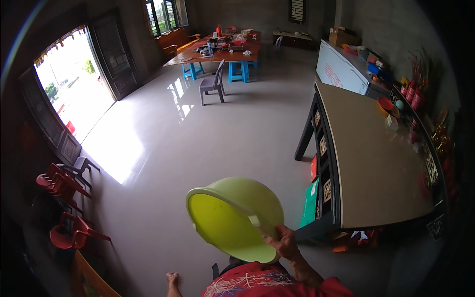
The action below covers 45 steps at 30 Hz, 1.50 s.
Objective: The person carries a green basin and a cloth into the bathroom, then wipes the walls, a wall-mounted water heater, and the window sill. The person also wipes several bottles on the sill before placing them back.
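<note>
A large light-green plastic basin (236,198) is tilted on its side before my body, its yellow-green inside facing left. My right hand (284,242) is closed around the rim on its right side, with fingers over the edge and the basin off the floor. At the lower edge, away from the basin, my left hand (172,278) hangs over the floor with its fingers curled in. Nothing shows in it, though it is small in the picture.
At right stands a long brown-topped counter (381,163) with dark legs and a green box (310,203) below. Red plastic chairs (74,232) line the left wall, near an open doorway (74,79). Farther off are a grey chair (213,84), a cluttered table (222,55) and a white chest freezer (341,69).
</note>
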Each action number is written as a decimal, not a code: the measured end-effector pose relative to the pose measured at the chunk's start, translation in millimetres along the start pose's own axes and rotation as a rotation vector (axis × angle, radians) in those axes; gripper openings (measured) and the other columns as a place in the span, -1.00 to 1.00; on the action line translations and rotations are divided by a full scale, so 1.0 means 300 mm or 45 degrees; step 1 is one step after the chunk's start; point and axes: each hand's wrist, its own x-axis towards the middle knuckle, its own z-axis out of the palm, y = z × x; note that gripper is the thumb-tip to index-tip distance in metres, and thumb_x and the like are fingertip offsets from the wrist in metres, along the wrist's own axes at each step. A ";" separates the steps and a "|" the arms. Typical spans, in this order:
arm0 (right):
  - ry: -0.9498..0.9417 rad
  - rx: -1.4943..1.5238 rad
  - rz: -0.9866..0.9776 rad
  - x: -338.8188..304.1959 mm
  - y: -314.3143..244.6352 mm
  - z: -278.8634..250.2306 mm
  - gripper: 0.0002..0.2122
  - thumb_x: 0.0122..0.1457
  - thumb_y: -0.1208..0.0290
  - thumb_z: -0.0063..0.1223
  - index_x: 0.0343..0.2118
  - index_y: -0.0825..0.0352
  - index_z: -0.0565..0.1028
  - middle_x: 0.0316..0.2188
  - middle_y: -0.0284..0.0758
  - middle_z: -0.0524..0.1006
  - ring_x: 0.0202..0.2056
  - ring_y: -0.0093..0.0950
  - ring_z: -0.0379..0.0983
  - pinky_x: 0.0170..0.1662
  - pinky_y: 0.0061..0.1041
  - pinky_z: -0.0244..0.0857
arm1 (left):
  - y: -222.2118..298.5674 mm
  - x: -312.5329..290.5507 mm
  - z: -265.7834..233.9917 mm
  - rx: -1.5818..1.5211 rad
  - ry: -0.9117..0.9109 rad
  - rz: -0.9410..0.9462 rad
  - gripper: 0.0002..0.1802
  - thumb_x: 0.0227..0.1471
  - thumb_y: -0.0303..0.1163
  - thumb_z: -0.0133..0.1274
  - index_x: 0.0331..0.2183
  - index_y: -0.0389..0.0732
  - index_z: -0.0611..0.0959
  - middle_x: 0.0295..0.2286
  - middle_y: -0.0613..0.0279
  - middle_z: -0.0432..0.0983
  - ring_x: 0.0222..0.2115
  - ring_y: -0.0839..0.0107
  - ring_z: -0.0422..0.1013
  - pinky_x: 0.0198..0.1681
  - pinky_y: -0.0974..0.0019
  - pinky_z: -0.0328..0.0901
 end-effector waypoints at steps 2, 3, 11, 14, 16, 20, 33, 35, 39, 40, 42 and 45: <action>0.108 -0.042 0.052 0.178 0.027 -0.027 -0.77 -0.05 0.43 0.14 -0.34 0.42 0.44 -0.47 -0.28 0.52 -0.42 -0.54 0.43 -0.34 -0.52 0.32 | 0.512 -0.132 0.309 0.112 -0.155 0.204 -0.73 -0.04 -0.36 -0.07 -0.25 -0.26 0.49 -0.54 0.17 0.47 -0.63 0.35 0.42 -0.64 0.29 0.28; 0.101 -0.029 0.088 0.255 0.000 -0.035 -0.78 -0.05 0.43 0.15 -0.35 0.42 0.44 -0.48 -0.29 0.51 -0.43 -0.55 0.42 -0.35 -0.53 0.31 | 0.681 -0.136 0.389 0.078 -0.238 0.344 -0.68 -0.04 -0.34 -0.03 -0.21 -0.26 0.50 -0.48 0.15 0.50 -0.59 0.35 0.45 -0.61 0.29 0.32; 0.170 -0.095 0.078 1.061 0.097 -0.160 -0.80 -0.03 0.41 0.15 -0.42 0.42 0.42 -0.57 -0.36 0.46 -0.51 -0.62 0.37 -0.45 -0.57 0.25 | 1.693 -0.095 1.133 0.545 -0.863 0.960 -0.58 -0.05 -0.21 0.05 -0.19 -0.31 0.53 -0.42 0.12 0.55 -0.48 0.40 0.50 -0.54 0.38 0.35; 0.147 -0.112 0.035 1.378 0.100 -0.198 -0.81 -0.03 0.40 0.15 -0.44 0.41 0.42 -0.61 -0.34 0.46 -0.55 -0.60 0.37 -0.47 -0.57 0.25 | 1.797 0.045 1.109 0.596 -0.633 0.612 -0.60 -0.11 -0.26 0.06 -0.21 -0.27 0.57 -0.50 0.18 0.54 -0.52 0.41 0.49 -0.61 0.39 0.33; 0.151 -0.171 0.012 1.577 0.121 -0.239 -0.81 -0.03 0.40 0.15 -0.45 0.41 0.42 -0.61 -0.33 0.47 -0.55 -0.58 0.38 -0.48 -0.56 0.26 | 1.846 0.168 1.087 0.553 -0.537 0.438 -0.60 -0.16 -0.32 0.04 -0.20 -0.27 0.56 -0.51 0.20 0.54 -0.57 0.41 0.48 -0.63 0.37 0.33; 0.174 -0.230 0.008 1.998 0.136 -0.336 -0.80 -0.05 0.40 0.16 -0.45 0.39 0.42 -0.61 -0.30 0.46 -0.56 -0.54 0.39 -0.48 -0.54 0.27 | 1.980 0.349 1.002 0.420 -0.406 0.088 -0.68 -0.06 -0.37 -0.02 -0.20 -0.24 0.51 -0.47 0.12 0.50 -0.54 0.24 0.47 -0.53 0.19 0.37; 0.413 -0.366 0.030 3.232 0.233 -0.722 -0.81 -0.05 0.40 0.16 -0.47 0.40 0.41 -0.61 -0.31 0.47 -0.56 -0.55 0.39 -0.49 -0.52 0.26 | 3.655 0.535 2.315 0.451 -0.514 0.820 -0.79 -0.14 -0.31 -0.03 -0.55 -0.21 0.63 -0.69 0.24 0.49 -0.70 0.46 0.45 -0.72 0.40 0.31; 0.426 -0.382 0.004 3.417 0.265 -0.811 -0.81 -0.06 0.41 0.16 -0.45 0.40 0.42 -0.60 -0.29 0.47 -0.55 -0.53 0.41 -0.49 -0.51 0.28 | 3.907 0.414 2.612 0.476 -0.756 0.911 -0.71 -0.09 -0.28 0.02 -0.31 -0.26 0.58 -0.52 0.19 0.54 -0.56 0.44 0.48 -0.61 0.39 0.33; 0.358 -0.458 -0.016 3.780 0.322 -1.012 -0.81 -0.07 0.44 0.17 -0.41 0.39 0.44 -0.58 -0.26 0.49 -0.53 -0.47 0.44 -0.47 -0.49 0.30 | 4.211 0.393 2.991 0.604 -1.111 1.084 -0.57 -0.08 -0.23 0.06 -0.18 -0.29 0.51 -0.44 0.19 0.55 -0.51 0.44 0.49 -0.59 0.39 0.33; 0.360 -0.499 -0.070 3.897 0.319 -1.077 -0.81 -0.08 0.45 0.17 -0.40 0.39 0.45 -0.57 -0.26 0.49 -0.53 -0.46 0.45 -0.47 -0.49 0.31 | 4.283 0.363 3.036 0.698 -1.028 0.964 -0.56 -0.08 -0.22 0.07 -0.18 -0.31 0.51 -0.44 0.19 0.55 -0.50 0.44 0.49 -0.58 0.40 0.33; 0.284 -0.452 -0.021 4.102 0.318 -1.178 -0.78 -0.09 0.44 0.19 -0.39 0.38 0.44 -0.53 -0.25 0.50 -0.53 -0.41 0.46 -0.45 -0.47 0.32 | 4.373 0.459 3.022 0.832 -0.893 0.746 -0.57 -0.10 -0.21 0.09 -0.19 -0.27 0.52 -0.45 0.19 0.54 -0.51 0.42 0.48 -0.59 0.38 0.33; 0.326 -0.463 -0.056 4.367 0.342 -1.340 -0.77 -0.08 0.45 0.18 -0.36 0.38 0.43 -0.54 -0.24 0.50 -0.54 -0.40 0.46 -0.46 -0.47 0.33 | 4.477 0.659 2.991 0.976 -0.656 0.498 -0.67 -0.08 -0.27 0.06 -0.24 -0.21 0.54 -0.45 0.18 0.53 -0.52 0.34 0.48 -0.57 0.25 0.34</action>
